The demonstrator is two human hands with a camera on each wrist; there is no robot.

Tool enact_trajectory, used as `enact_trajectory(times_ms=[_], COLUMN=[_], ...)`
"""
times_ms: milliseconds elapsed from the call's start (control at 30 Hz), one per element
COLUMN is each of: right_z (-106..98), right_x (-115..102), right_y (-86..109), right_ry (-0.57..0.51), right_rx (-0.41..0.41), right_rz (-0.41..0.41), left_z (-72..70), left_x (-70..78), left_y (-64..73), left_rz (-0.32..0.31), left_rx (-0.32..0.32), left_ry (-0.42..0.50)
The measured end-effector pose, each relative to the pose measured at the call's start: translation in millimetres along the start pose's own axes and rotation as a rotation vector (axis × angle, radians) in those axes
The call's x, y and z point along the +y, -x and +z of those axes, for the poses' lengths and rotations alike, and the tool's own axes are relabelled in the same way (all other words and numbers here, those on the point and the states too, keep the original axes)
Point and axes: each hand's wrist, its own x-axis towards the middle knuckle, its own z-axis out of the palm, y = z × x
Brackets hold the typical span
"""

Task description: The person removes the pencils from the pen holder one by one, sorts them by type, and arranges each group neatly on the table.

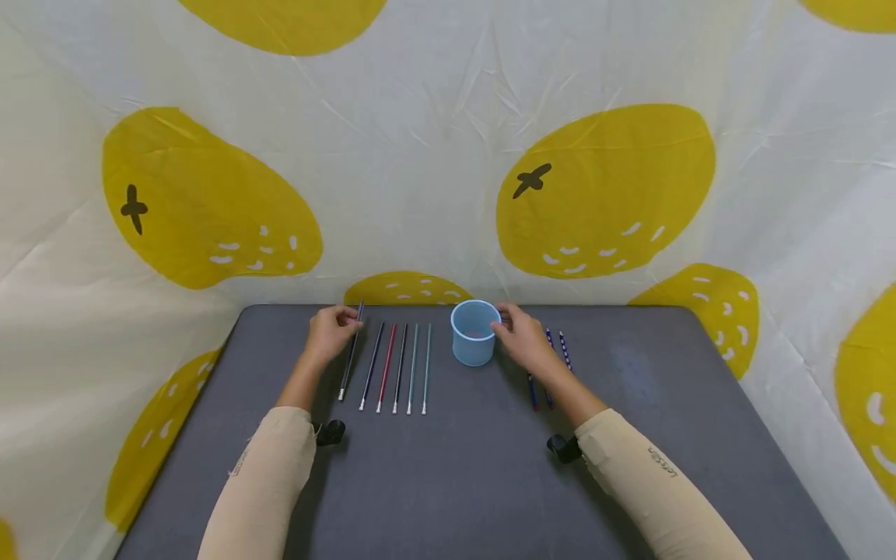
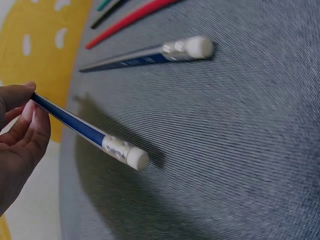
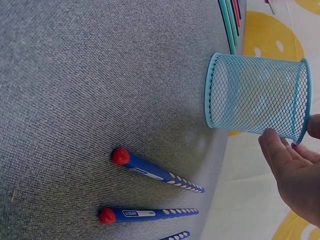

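Note:
My left hand [image 1: 327,336] pinches a dark blue pencil [image 2: 82,127] between thumb and fingertips near its far end. The pencil slants down toward me, its white eraser [image 2: 138,158] close over the table and a shadow beside it. At the back middle stands a light blue mesh pencil cup [image 1: 472,351], upright, with no pencils showing in it. My right hand [image 1: 521,341] holds the cup at its right side, thumb at the rim and fingers against the mesh wall [image 3: 257,97].
Right of the held pencil lies a row of several pencils: dark blue [image 1: 372,365], red [image 1: 386,369], black [image 1: 400,369] and teal [image 1: 412,369]. Blue pencils with red ends [image 3: 121,156] lie under my right forearm. A fruit-patterned cloth [image 1: 413,155] hangs behind the grey table [image 1: 448,482].

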Motion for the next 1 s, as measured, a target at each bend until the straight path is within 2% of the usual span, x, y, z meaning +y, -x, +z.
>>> enact_trajectory(times_ms=[167, 367, 600, 867, 1000], right_z=[1, 2, 2, 1, 1], right_x=[-3, -3, -3, -3, -3], right_y=[0.0, 0.6, 1.6, 1.7, 0.8], right_ry=[-0.001, 0.004, 0.009, 0.020, 0.025], right_rx=[-0.001, 0.002, 0.004, 0.010, 0.005], right_rz=[0.008, 0.007, 0.011, 0.012, 0.015], left_z=[6.8, 14.8, 21.2, 24.6, 25.6], left_x=[-10.3, -15.1, -17.2, -16.9, -17.6], left_y=[0.4, 2.7, 1.9, -0.8, -1.2], left_rz=[-0.055, -0.142, -0.165, -0.138, -0.155], left_rx=[-0.042, -0.107, -0.073, -0.044, -0.041], left_ry=[-0.019, 0.010, -0.029, -0.036, -0.041])
